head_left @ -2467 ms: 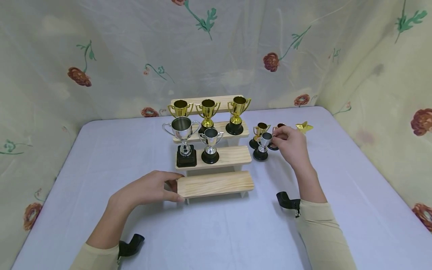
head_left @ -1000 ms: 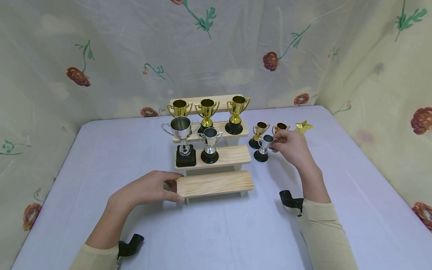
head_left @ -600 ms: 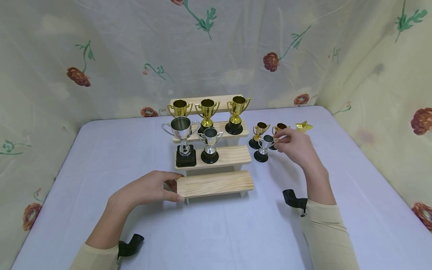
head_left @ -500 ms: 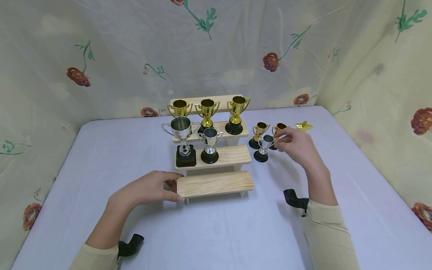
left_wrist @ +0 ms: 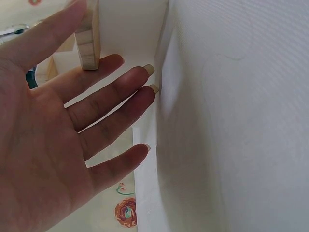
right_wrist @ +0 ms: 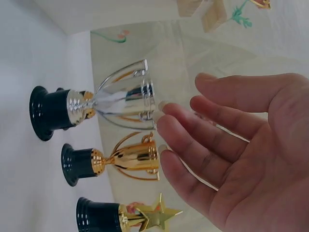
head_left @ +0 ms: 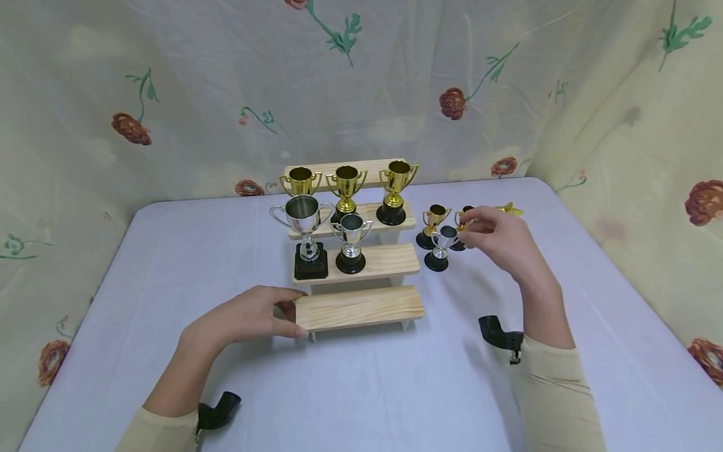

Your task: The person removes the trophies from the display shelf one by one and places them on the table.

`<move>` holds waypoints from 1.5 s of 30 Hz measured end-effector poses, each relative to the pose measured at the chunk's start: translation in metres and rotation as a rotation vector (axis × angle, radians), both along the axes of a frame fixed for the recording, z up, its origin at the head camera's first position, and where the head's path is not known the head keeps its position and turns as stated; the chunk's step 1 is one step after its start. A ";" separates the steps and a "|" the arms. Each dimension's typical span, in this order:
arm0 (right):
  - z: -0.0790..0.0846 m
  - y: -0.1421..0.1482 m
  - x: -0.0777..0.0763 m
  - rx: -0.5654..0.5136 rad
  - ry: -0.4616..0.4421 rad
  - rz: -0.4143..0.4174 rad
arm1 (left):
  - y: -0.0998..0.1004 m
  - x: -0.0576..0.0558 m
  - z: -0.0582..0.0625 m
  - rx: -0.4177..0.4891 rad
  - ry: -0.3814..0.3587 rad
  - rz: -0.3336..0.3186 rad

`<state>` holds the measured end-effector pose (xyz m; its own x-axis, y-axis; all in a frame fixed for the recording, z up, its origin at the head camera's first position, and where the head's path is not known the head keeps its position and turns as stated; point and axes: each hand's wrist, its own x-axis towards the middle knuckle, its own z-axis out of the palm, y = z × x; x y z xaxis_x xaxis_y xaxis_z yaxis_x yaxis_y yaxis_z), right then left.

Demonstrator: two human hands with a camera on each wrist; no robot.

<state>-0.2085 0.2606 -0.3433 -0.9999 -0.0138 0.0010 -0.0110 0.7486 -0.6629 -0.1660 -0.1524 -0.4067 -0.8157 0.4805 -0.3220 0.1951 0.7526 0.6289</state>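
My left hand (head_left: 248, 317) holds the left end of the wooden display stand (head_left: 361, 307) at its lowest step. In the left wrist view, thumb and index finger lie on either side of the plank (left_wrist: 88, 48), the other fingers spread straight. My right hand (head_left: 503, 242) is relaxed, fingers slightly bent, holding nothing. Its fingertips are right beside a small silver trophy cup (right_wrist: 123, 99) that stands upright on the table, right of the stand. Behind that cup stand a gold trophy cup (head_left: 435, 216) and another gold trophy cup (right_wrist: 137, 157), partly hidden by the right hand in the head view.
Three gold trophy cups, one being the right-hand gold cup (head_left: 397, 182), stand on an upper step. A large silver cup (head_left: 305, 216) and a smaller silver cup (head_left: 353, 232) stand one step lower. A gold star trophy (right_wrist: 157, 215) is at the far right. Floral curtains hang behind.
My right hand has let go of the small silver trophy cup's handle and drawn slightly right and toward me, its fingers loosening. My left hand has stayed on the stand.
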 end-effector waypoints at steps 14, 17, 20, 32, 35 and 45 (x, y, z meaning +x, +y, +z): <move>0.010 -0.015 0.009 -0.051 0.041 0.049 | 0.001 -0.002 0.000 0.013 0.011 -0.009; 0.010 -0.019 0.009 -0.059 0.056 0.060 | 0.001 -0.002 -0.001 0.016 0.011 -0.010; 0.010 -0.023 0.010 -0.065 0.074 0.077 | 0.001 -0.002 -0.003 0.022 0.006 -0.008; 0.007 -0.036 0.011 -0.144 0.106 0.184 | 0.000 -0.001 -0.004 0.039 0.003 -0.006; 0.009 -0.040 0.011 -0.151 0.105 0.206 | -0.001 0.000 -0.003 0.038 -0.001 -0.002; 0.007 -0.057 0.013 -0.200 0.140 0.240 | -0.001 0.000 0.000 0.028 0.003 0.003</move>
